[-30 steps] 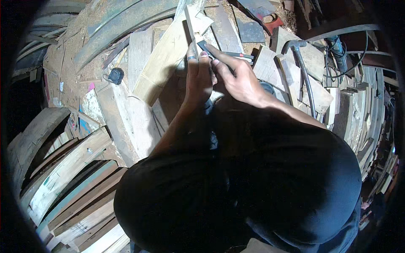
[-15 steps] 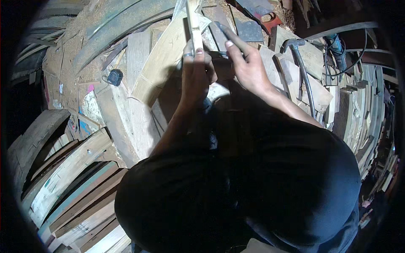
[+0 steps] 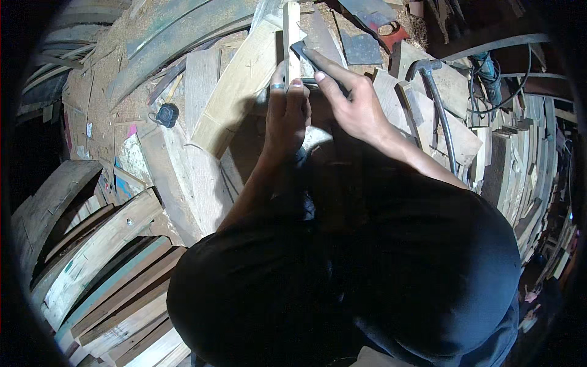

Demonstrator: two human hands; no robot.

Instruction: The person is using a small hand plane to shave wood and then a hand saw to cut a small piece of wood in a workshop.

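My left hand [image 3: 285, 119] is closed around the lower end of a narrow, pale wooden stick [image 3: 292, 30], which points up and away from me. A small notch shows in the stick's right edge. My right hand [image 3: 358, 104] grips a chisel [image 3: 304, 51], index finger stretched along its dark flat blade. The blade's tip meets the right side of the stick at the notch; its handle is mostly hidden in my palm. A wide pale board [image 3: 235, 92] lies beneath and left of the stick.
Right of my forearm lies a hammer [image 3: 439, 104]. Beyond it sits a blue power tool [image 3: 489, 79] with a black cable. A red-handled saw [image 3: 391, 35] is at the far side, and a dark tape measure [image 3: 166, 114] at left. Stacked planks [image 3: 116, 300] fill the lower left.
The chisel has moved left, from apart to touching the stick's edge. The stick has shifted slightly right and stands straighter, with my left hand still around it.
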